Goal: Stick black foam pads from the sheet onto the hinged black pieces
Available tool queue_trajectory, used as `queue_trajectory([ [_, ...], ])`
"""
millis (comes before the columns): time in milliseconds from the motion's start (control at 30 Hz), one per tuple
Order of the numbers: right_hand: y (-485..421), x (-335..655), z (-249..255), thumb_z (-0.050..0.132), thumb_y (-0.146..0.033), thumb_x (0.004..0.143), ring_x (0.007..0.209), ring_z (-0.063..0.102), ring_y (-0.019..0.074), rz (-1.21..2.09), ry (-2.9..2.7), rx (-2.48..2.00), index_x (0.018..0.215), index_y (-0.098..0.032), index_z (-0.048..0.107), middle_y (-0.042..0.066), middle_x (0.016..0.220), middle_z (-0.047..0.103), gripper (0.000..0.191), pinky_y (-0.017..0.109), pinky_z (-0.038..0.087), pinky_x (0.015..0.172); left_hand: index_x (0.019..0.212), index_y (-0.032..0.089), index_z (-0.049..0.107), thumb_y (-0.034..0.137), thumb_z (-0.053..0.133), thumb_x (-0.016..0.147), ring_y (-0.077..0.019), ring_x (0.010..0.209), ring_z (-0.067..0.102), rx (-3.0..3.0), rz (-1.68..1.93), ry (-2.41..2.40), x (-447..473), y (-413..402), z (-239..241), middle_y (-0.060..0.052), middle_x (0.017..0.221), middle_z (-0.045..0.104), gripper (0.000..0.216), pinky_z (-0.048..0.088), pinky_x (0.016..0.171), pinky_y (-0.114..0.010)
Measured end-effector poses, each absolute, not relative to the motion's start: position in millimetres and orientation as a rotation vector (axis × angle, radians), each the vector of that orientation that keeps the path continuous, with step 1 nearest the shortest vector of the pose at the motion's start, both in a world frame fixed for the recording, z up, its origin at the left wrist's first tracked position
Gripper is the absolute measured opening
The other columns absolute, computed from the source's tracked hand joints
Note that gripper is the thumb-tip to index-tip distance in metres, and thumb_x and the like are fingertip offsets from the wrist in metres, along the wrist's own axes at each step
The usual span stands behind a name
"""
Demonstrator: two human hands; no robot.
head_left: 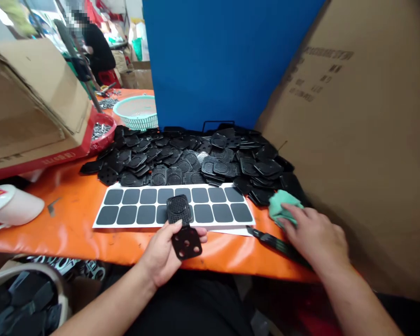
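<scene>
My left hand (164, 252) is closed on a black plastic plate (186, 243), pinched by the thumb. Its upper part carries a ringed, gridded square, and the lower part has several round holes. Behind it on the table lies a white sheet (133, 227) with two rows of dark grey rounded-square stickers, partly covered by the plate. At the right, my right hand (315, 233) has its fingers closed on a crumpled green cloth (283, 205). A black cutter knife (271, 240) lies just left of that hand, its near end hidden beside the wrist.
A wide heap of black plates (182, 156) lies behind the sheet, against a blue board (224, 60). Cardboard stands right (364, 154) and left (24, 102). A white mug (17, 205) lies at the left; a bucket (61, 284) stands below. Someone sits far back.
</scene>
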State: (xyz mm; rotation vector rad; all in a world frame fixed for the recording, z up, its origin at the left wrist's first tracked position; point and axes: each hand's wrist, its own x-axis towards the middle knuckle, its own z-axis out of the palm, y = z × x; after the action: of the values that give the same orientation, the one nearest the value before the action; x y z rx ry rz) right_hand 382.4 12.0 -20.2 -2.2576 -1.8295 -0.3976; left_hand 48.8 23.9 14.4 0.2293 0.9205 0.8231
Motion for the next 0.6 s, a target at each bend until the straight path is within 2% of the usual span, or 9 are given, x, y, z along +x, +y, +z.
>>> queue_trajectory([
  [67, 15.0, 393.2, -18.3, 0.051, -0.032, 0.086, 0.073, 0.059, 0.0255, -0.418, -1.764, -2.191, 0.092, -0.019, 0.07, 0.01, 0.084, 0.063, 0.024, 0.034, 0.042, 0.06, 0.102, 0.008, 0.055, 0.025, 0.048, 0.092, -0.0291, 0.09, 0.071, 0.136, 0.845, 0.899, 48.1, 31.6, 19.9, -0.021, 0.095, 0.072, 0.021, 0.055, 0.075, -0.036],
  [133, 16.1, 391.3, -13.4, 0.046, -0.034, 0.088, 0.078, 0.062, 0.0247, -0.423, -1.677, -2.074, 0.091, -0.02, 0.068, 0.009, 0.087, 0.065, 0.026, 0.033, 0.044, 0.063, 0.107, 0.006, 0.055, 0.027, 0.048, 0.093, -0.0306, 0.09, 0.07, 0.084, 0.862, 0.892, 48.2, 37.0, 23.5, -0.022, 0.095, 0.071, 0.026, 0.055, 0.078, -0.038],
  [233, 18.1, 379.4, -12.8, 0.047, -0.045, 0.089, 0.087, 0.061, 0.0305, -0.464, -1.74, -2.205, 0.1, -0.022, 0.069, 0.012, 0.099, 0.065, 0.034, 0.039, 0.045, 0.064, 0.113, 0.001, 0.054, 0.029, 0.043, 0.095, -0.0314, 0.094, 0.07, 0.052, 0.859, 0.859, 49.8, 40.6, 26.0, -0.024, 0.099, 0.07, 0.035, 0.055, 0.08, -0.038],
  [333, 21.6, 376.3, -28.2, 0.049, -0.052, 0.088, 0.08, 0.061, 0.0319, -0.338, -1.853, -2.401, 0.111, -0.023, 0.068, 0.016, 0.101, 0.064, 0.042, 0.04, 0.042, 0.056, 0.117, -0.003, 0.052, 0.026, 0.041, 0.095, -0.0306, 0.096, 0.069, 0.026, 0.876, 0.831, 50.8, 41.7, 27.1, -0.025, 0.105, 0.068, 0.038, 0.055, 0.083, -0.039],
  [400, 22.7, 381.2, -37.4, 0.046, -0.047, 0.09, 0.072, 0.062, 0.0284, -0.213, -1.838, -2.351, 0.106, -0.023, 0.069, 0.015, 0.096, 0.065, 0.037, 0.038, 0.041, 0.054, 0.118, -0.003, 0.051, 0.024, 0.042, 0.094, -0.03, 0.095, 0.069, 0.005, 0.896, 0.832, 50.0, 42.5, 28.4, -0.024, 0.107, 0.068, 0.037, 0.054, 0.084, -0.041],
  [467, 21.5, 384.5, -34.4, 0.047, -0.041, 0.089, 0.074, 0.063, 0.0269, -0.155, -1.755, -2.204, 0.095, -0.023, 0.069, 0.013, 0.092, 0.066, 0.028, 0.037, 0.043, 0.056, 0.118, 0.0, 0.051, 0.023, 0.044, 0.093, -0.0294, 0.093, 0.069, 0.014, 0.919, 0.838, 48.9, 43.2, 30.1, -0.022, 0.105, 0.068, 0.034, 0.054, 0.083, -0.042],
  [567, 14.1, 367.3, -3.3, 0.055, -0.039, 0.086, 0.078, 0.063, 0.0263, -0.107, -1.578, -1.958, 0.09, -0.025, 0.065, 0.011, 0.086, 0.067, 0.018, 0.037, 0.046, 0.064, 0.111, 0.005, 0.053, 0.021, 0.046, 0.092, -0.028, 0.092, 0.069, 0.078, 0.974, 0.849, 51.0, 42.3, 31.8, -0.02, 0.102, 0.069, 0.026, 0.054, 0.08, -0.04],
  [600, 10.2, 352.6, 10.0, 0.058, -0.039, 0.086, 0.073, 0.062, 0.0251, -0.084, -1.518, -1.884, 0.089, -0.025, 0.064, 0.009, 0.08, 0.066, 0.016, 0.037, 0.046, 0.063, 0.108, 0.007, 0.053, 0.021, 0.047, 0.092, -0.0277, 0.092, 0.069, 0.105, 0.998, 0.853, 53.5, 40.8, 31.5, -0.019, 0.101, 0.07, 0.022, 0.054, 0.079, -0.04],
])
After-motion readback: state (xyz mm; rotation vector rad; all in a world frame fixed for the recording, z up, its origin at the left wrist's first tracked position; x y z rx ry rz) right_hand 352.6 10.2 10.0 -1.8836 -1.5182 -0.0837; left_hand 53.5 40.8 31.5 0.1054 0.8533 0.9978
